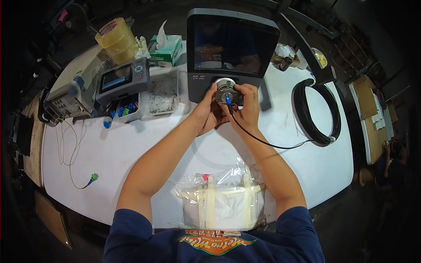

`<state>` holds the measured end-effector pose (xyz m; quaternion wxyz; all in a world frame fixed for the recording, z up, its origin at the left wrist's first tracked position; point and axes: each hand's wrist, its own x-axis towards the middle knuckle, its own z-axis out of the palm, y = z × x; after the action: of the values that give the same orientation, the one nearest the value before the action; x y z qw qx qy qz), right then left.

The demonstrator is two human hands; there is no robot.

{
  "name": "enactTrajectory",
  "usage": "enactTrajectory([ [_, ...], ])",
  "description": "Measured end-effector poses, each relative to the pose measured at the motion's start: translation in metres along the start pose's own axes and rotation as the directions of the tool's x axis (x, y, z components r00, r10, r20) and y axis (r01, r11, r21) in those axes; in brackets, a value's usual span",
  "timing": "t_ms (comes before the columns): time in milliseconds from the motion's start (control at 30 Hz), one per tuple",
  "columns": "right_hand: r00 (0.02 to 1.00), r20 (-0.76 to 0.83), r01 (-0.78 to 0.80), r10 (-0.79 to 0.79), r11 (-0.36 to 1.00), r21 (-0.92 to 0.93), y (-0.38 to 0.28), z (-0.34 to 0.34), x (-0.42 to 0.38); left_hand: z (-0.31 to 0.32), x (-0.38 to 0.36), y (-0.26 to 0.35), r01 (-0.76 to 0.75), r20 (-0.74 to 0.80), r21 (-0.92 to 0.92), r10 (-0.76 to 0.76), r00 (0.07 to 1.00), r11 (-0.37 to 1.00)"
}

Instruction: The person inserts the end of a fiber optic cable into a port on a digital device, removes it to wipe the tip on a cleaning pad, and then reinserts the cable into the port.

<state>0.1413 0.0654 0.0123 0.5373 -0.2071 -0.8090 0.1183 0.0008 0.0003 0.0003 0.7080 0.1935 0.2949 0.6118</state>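
Note:
A dark-screened inspection device (230,48) stands upright at the table's centre back, a round metal fitting (225,91) on its lower front. The blue connector (228,101) of a black cable sits at this fitting. My left hand (206,110) is at the fitting's left side, its fingers curled and partly hidden beneath it. On the right side, my right hand (247,107) has its fingers bent round the fitting, beside the connector. From there the black cable runs right to a coil (319,111) lying on the table.
A handheld tester (123,79), a grey instrument (72,94), yellow tape rolls (116,39), a green tissue box (165,50) and a plastic tub (164,94) stand left. A clear plastic bag (223,201) lies nearest me. A thin yellow fibre (70,164) trails at left.

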Motion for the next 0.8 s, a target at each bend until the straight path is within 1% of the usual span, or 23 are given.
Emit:
enactTrajectory([
  [267,1.0,0.005,-0.024,0.024,1.0,0.0,0.0,0.001,-0.001,-0.001,0.001,-0.001,-0.019,0.011,0.001,0.019,1.0,1.0],
  [433,1.0,-0.005,-0.018,0.018,1.0,-0.003,0.0,0.001,-0.001,-0.002,0.001,-0.001,-0.008,-0.019,0.001,0.008,1.0,1.0],
  [567,0.999,0.033,0.02,-0.022,0.998,0.063,0.007,-0.003,-0.004,0.003,-0.003,-0.01,-0.037,-0.056,0.011,0.038,0.998,0.999],
  [600,0.998,0.051,0.039,-0.043,0.995,0.089,0.008,-0.005,-0.004,0.01,-0.006,-0.014,-0.151,-0.171,0.089,0.164,0.972,0.985],
  [633,0.998,0.052,0.039,-0.044,0.995,0.089,0.008,-0.006,-0.006,0.014,-0.008,-0.017,-0.25,-0.272,0.178,0.292,0.917,0.952],
  [667,0.998,0.062,0.021,-0.029,0.992,0.126,0.007,-0.007,-0.007,0.01,-0.007,-0.018,-0.251,-0.272,0.177,0.292,0.917,0.952],
  [700,0.997,0.072,0.003,-0.014,0.987,0.161,0.008,-0.008,-0.007,0.007,-0.007,-0.018,-0.334,-0.279,0.26,0.402,0.872,0.906],
  [733,0.997,0.071,0.002,-0.013,0.987,0.159,0.009,-0.008,-0.007,0.003,-0.007,-0.018,-0.408,-0.274,0.343,0.505,0.818,0.846],
  [767,0.997,0.071,-0.002,-0.011,0.982,0.189,0.011,-0.009,-0.007,-0.002,-0.009,-0.019,-0.421,-0.249,0.396,0.537,0.806,0.816],
  [800,0.997,0.072,-0.006,-0.01,0.975,0.22,0.012,-0.01,-0.007,0.0,-0.008,-0.019,-0.42,-0.247,0.395,0.535,0.808,0.817],
])
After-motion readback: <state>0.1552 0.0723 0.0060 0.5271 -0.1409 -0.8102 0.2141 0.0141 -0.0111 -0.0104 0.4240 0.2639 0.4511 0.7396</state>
